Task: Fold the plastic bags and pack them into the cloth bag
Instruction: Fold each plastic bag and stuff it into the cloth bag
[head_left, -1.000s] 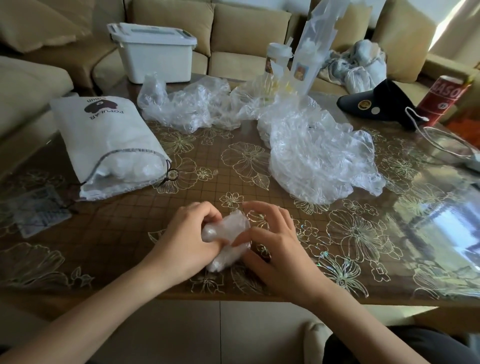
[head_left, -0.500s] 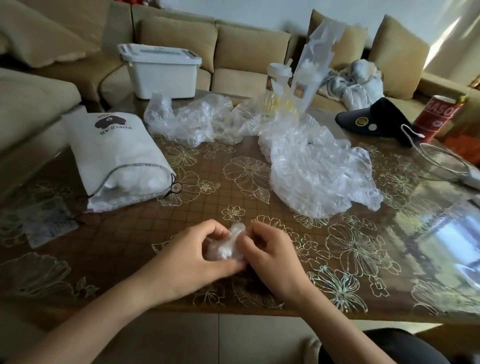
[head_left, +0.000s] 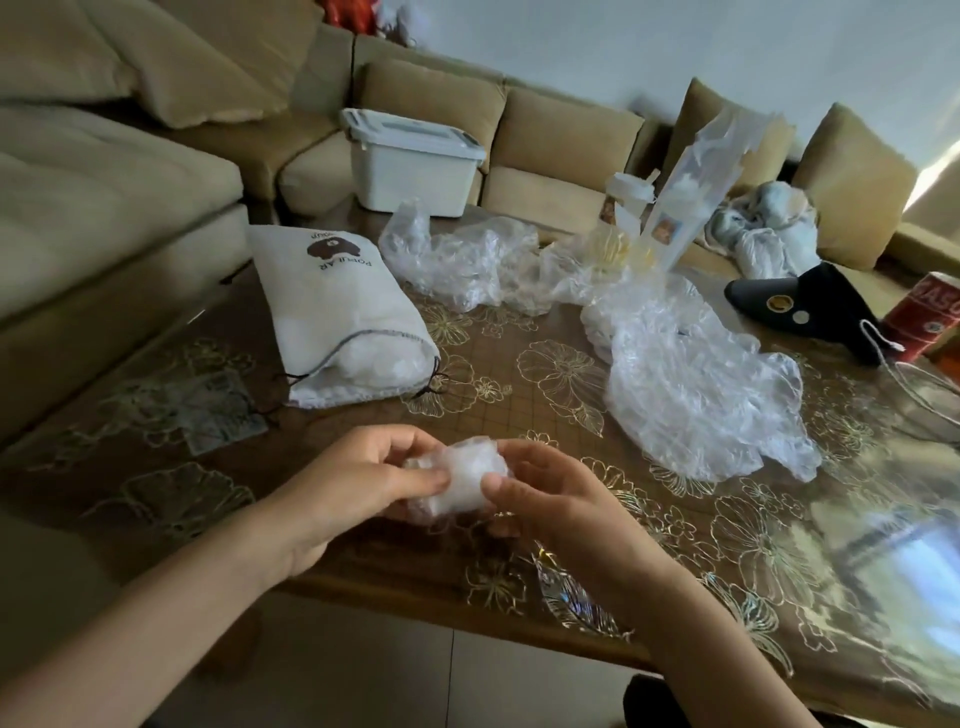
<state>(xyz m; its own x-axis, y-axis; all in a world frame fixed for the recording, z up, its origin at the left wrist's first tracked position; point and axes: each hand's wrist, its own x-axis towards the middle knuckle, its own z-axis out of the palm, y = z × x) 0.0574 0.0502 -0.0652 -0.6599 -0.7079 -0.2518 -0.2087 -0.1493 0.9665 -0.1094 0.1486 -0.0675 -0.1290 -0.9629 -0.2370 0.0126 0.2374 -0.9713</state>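
two bare hands, left hand (head_left: 358, 480) and right hand (head_left: 550, 493), pinch a small folded clear plastic bag (head_left: 457, 480), apparently just above the floral-patterned brown table (head_left: 571, 561); white drawstring cloth bag (head_left: 337, 317) lies beyond.

Bare table (head_left: 519, 415) is left between cloth bag (head_left: 332, 322) and plastic heap (head_left: 691, 395) — the far edge is blocked by loose bags (head_left: 467, 265).

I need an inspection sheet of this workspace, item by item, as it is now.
surface: table, flowered glossy cover.
job's things: folded bag held over near edge; cloth bag lying left, mouth open, bags inside; loose bags centre and right.
clutter: bin, cup, cap, can.
hands: left hand and right hand both pinch the folded bag.
cables: white cable by the cap.
surroundings: beige sofa behind and left.
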